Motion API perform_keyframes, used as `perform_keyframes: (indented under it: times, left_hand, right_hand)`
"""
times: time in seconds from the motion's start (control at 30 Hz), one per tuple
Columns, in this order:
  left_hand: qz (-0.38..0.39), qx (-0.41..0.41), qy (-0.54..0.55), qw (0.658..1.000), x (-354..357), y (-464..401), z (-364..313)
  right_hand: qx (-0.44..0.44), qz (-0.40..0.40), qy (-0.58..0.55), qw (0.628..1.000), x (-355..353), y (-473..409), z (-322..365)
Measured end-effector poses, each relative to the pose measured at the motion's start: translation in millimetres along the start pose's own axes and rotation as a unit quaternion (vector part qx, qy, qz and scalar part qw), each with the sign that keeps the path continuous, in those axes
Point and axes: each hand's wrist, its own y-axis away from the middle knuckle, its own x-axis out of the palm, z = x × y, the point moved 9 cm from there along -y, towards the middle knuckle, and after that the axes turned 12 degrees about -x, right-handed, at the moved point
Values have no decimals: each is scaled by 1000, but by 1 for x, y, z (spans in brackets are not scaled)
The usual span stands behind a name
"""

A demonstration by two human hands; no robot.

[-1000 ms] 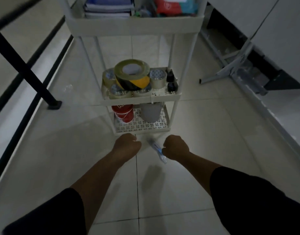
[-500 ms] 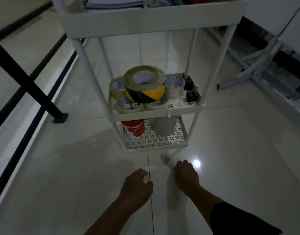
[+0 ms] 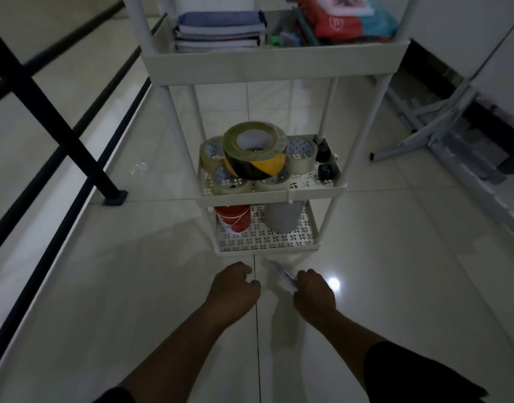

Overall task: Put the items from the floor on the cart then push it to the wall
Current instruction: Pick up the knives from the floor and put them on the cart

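Holding a slim, blurred pen-like item (image 3: 282, 277) in my right hand (image 3: 315, 295), left hand (image 3: 235, 285) clenched empty, I face the white three-tier plastic cart (image 3: 271, 62). I judge loading nearly finished; placing this item and pushing to the wall remain.

Left hand (image 3: 235, 286) fisted, right hand (image 3: 314, 292) gripping

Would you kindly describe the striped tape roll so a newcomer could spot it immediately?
Find the white three-tier cart and look at its middle shelf. The yellow-and-black tape roll sits tilted atop paler tape rolls; it is the largest and the only striped one.
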Motion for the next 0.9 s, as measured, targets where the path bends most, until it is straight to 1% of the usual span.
perform_keyframes:
  times: [0.07, 0.17, 0.33, 0.5, 0.6, 0.7, 0.8, 0.9]
  left_hand:
    - [-9, 6, 7, 1000, -4, 8, -6]
    - [-28, 21, 14, 999, -14, 24, -16]
    - [-96, 54, 61, 992, -44, 61, -34]
    - [-152, 87, 109, 978, -80, 109, -62]
    - [-182, 102, 140, 968, -107, 137, -82]
    - [-187, 132, 171, 958, -131, 161, -108]
    - [-201, 161, 173, 951, -156, 184, -137]
    - [-214, 182, 181, 943, -178, 199, -162]
  right_hand:
    - [-5, 1, -15, 1000, -14, -1, 7]
    - [-29, -27, -17, 999, -44, 2, 23]
    - [-63, -70, -34, 995, -110, 16, 50]
    - [-99, -121, -82, 984, -201, 46, 78]
    - [-122, -168, -89, 974, -266, 65, 95]
    - [-133, -221, -106, 960, -330, 78, 110]
    - [-152, -254, -113, 949, -384, 81, 126]
    - [-149, -286, -108, 940, -429, 75, 134]
